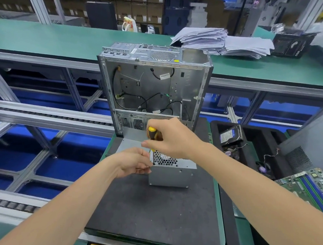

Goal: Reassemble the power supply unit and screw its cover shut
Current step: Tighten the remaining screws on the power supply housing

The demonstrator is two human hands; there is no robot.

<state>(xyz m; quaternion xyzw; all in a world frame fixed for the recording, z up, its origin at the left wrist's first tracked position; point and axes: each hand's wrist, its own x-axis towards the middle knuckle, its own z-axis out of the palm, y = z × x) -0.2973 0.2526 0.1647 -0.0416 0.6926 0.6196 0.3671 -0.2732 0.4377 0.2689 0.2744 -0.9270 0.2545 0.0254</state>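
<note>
Power supply unit [172,172] touches left fingers [143,169]; screwdriver [152,132] above.

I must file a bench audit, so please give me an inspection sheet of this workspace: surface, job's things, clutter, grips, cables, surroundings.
surface: dark grey foam mat, bearing the job's things.
job's things: grey metal power supply box with honeycomb vent, standing on the mat; yellow-and-black screwdriver, upright above it.
clutter: green circuit board at right; black hard drive right of the mat; stack of white papers behind.
grips: right hand grips the screwdriver handle; left hand at the box's left top corner, fingers curled, what they hold is hidden.
cables: black cables loose inside the open silver computer case.
surroundings: aluminium conveyor rails; stacked cardboard boxes.
</note>
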